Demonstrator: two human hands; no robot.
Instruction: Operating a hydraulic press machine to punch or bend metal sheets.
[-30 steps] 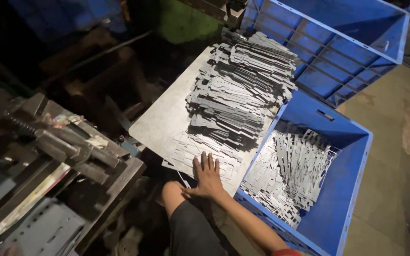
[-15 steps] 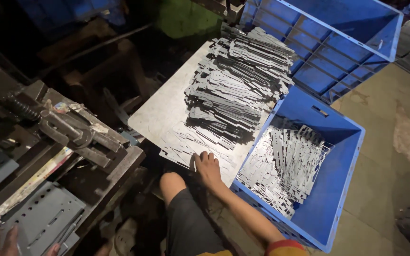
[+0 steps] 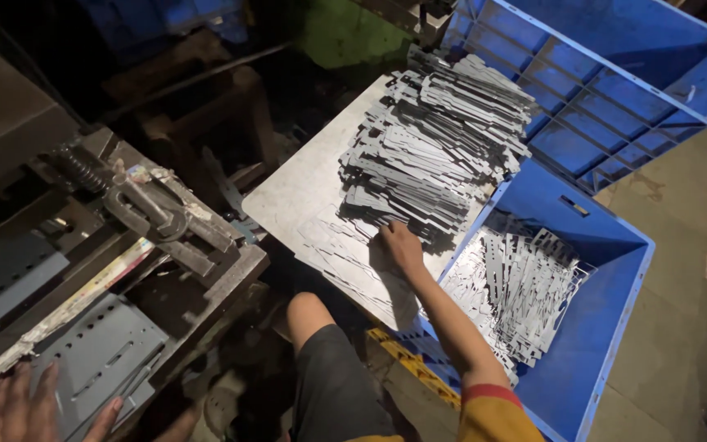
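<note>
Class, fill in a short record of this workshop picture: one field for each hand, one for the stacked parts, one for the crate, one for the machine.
Right hand: flat on the metal sheet, fingers touching the near edge of the stack.
Left hand: on the grey perforated plate at lower left, fingers spread.
Stack: flat grey metal strips piled on the sheet.
Crate: blue, right of the sheet, holding loose strips.
Machine: dark press tooling with a spring, left of the sheet.
</note>
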